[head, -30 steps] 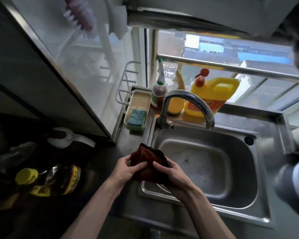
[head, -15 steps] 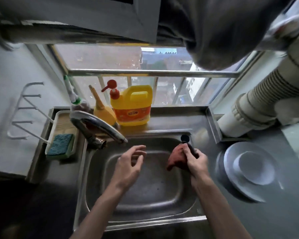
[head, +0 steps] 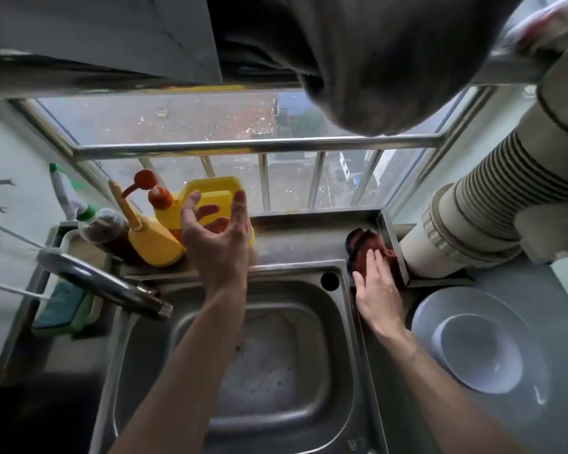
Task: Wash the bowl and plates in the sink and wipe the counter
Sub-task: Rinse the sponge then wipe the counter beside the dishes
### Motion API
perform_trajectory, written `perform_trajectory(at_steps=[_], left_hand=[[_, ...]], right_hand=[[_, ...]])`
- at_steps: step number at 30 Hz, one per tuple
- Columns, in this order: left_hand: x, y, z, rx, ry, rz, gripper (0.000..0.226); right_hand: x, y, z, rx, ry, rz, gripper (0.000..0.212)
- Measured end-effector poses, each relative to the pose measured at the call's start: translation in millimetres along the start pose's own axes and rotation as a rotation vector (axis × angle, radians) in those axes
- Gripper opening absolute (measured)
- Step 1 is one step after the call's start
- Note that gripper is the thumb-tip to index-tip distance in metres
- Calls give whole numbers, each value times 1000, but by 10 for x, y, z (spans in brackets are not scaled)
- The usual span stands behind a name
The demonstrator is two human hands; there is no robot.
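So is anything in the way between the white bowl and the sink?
Only the person's right forearm lies between the round white bowl and the steel sink; nothing else visible blocks it.

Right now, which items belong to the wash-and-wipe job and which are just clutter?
Job: bowl, plate under it, sink, faucet, sponge, yellow pump jug by the left hand, red cloth under the right hand.
Lying about: yellow squeeze bottle, brown bottle, vent duct.

Daylight comes through the window (head: 177, 122) at my twelve o'clock, a metal rail (head: 253, 147) barring it. A pale wall (head: 17, 165) stands at nine, a ribbed duct (head: 492, 198) at two.
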State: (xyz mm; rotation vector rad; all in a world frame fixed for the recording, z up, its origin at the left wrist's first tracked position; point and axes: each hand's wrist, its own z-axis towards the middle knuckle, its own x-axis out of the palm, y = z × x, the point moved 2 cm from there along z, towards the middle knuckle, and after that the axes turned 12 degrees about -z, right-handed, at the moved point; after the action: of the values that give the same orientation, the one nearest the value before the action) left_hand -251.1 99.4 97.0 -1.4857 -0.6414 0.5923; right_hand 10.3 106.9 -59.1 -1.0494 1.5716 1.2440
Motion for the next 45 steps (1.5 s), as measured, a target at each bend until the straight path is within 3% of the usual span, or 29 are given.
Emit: perform_trajectory(at_steps=[4, 8, 14, 25, 31, 36, 45], left_hand=[[89, 7, 159, -319, -71, -235, 83], [191, -26, 210, -478, -11, -482, 28], [139, -37, 269, -430, -35, -467, 19], [-12, -456, 431, -359, 97, -339, 21], [-165, -700, 718, -452, 110, -295, 13], [-279, -857, 857, -457, 132, -305, 9], [-323, -904, 894, -464, 119, -318, 9]], right_hand=[[196, -114, 226, -139, 115, -126, 60], [169, -70, 605, -176, 154, -138, 62], [160, 96, 809, -172, 203, -104, 58], [478, 949, 680, -436, 232, -113, 57], [731, 1934, 445, -715, 298, -90, 72], [940, 2613, 340, -783, 333, -65, 68], [943, 2536, 207, -929, 265, -65, 50]])
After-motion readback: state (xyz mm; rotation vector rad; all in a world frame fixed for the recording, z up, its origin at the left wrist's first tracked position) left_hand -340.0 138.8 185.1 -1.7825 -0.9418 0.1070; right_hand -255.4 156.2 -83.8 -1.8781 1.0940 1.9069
